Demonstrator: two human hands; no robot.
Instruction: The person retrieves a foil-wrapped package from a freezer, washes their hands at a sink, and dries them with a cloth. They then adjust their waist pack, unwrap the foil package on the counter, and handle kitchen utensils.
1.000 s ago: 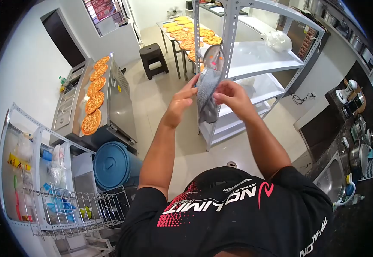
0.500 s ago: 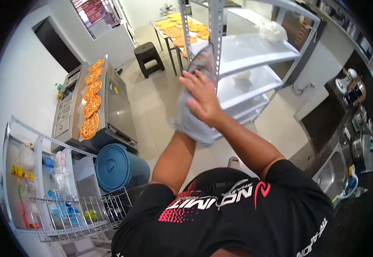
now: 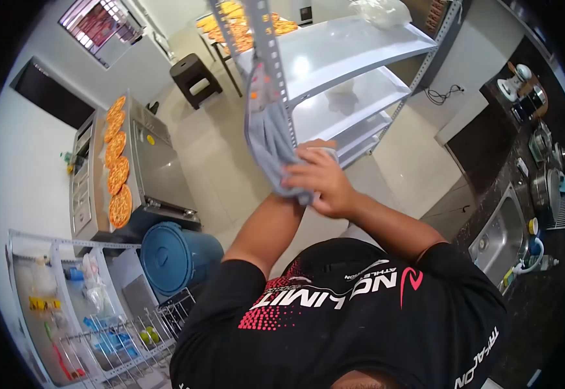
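A grey hand towel (image 3: 271,139) with an orange-dotted upper part hangs at the perforated metal post of the shelf rack (image 3: 334,83). Its lower end is bunched around my left hand (image 3: 319,144), which is mostly covered by cloth and by the other hand; only a bit of skin shows, and its finger shape is hidden. My right hand (image 3: 324,185) lies across the towel's lower end near the left wrist, its fingers bent over the cloth and pressing on it, slightly blurred.
To the left, pizzas (image 3: 118,172) line a steel counter (image 3: 166,165), with a lidded blue bin (image 3: 172,256) nearer. A dark stool (image 3: 195,79) and a table of pizzas (image 3: 234,29) stand behind. At right is a sink (image 3: 493,233) in a dark counter.
The view has shifted, and the towel and hands sit lower against the rack. My right hand went from spread flat on the towel to bent over its lower end by the left wrist.
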